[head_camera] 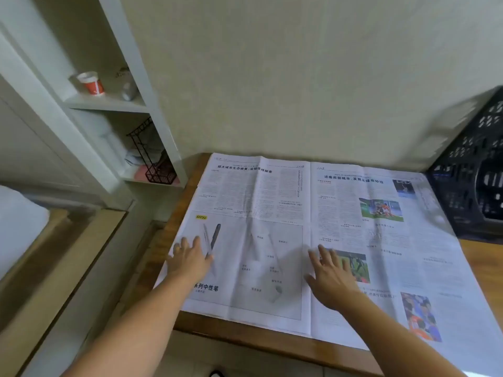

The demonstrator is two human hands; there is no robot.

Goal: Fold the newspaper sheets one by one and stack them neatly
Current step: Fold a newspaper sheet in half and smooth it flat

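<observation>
white printed newspaper [272,202], brown table [239,331], black crate [473,170]

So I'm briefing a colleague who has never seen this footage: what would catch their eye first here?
First, the big open newspaper sheet spread flat across most of the wooden table. Next, the two bare hands lying on it with fingers spread: the left hand on the pen advert at the lower left, the right hand just right of the centre fold. After that, the black perforated crate at the table's right end.
</observation>
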